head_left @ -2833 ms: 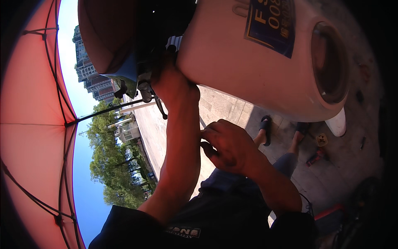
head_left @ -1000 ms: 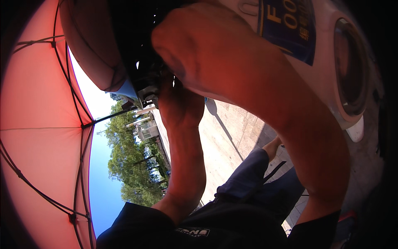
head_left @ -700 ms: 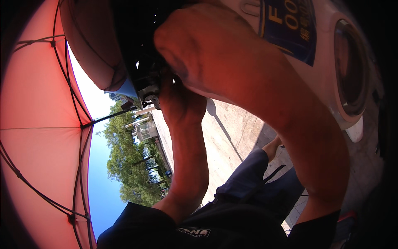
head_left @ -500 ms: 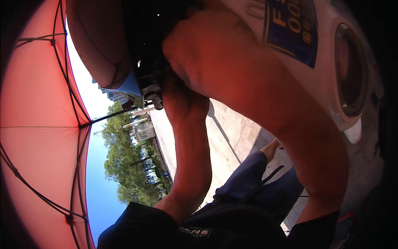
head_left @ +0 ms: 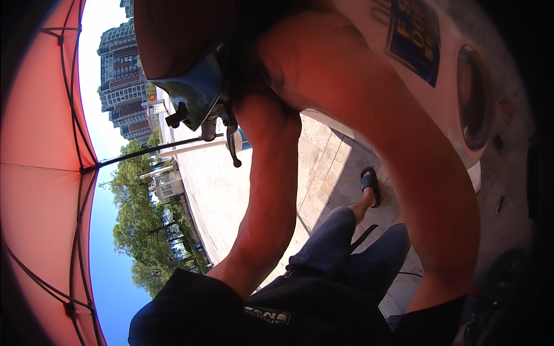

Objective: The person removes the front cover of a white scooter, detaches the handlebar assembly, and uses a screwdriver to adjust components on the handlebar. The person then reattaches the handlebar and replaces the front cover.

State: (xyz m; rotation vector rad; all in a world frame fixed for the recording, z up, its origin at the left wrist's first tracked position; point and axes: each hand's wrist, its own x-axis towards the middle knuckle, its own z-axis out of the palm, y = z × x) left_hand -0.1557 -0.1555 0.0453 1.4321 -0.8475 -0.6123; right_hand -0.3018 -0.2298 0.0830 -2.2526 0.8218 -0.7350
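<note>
Both my arms reach up into the dark area beside a scooter's front end. My left forearm [head_left: 268, 179] rises from the lower middle, and its hand is lost in shadow near the glossy dark blue panel [head_left: 196, 95]. A black brake lever [head_left: 232, 144] sticks out just left of that wrist. Bent across from the right, my right forearm [head_left: 346, 86] ends in the same dark spot, above the left one. Fingers of both hands are hidden, so I cannot see what they touch or hold.
A white body panel [head_left: 453, 69] bearing a blue plate [head_left: 412, 43] and a dark oval part [head_left: 474, 98] lies at the right. A red canopy [head_left: 40, 132] with black struts hangs at the left. Below are paving [head_left: 323, 155] and a sandalled foot [head_left: 369, 187].
The view has shifted, so the scooter's front and the lever show more fully. Tall buildings and the sandalled foot are now plainer. Both arms remain reaching into the same dark area.
</note>
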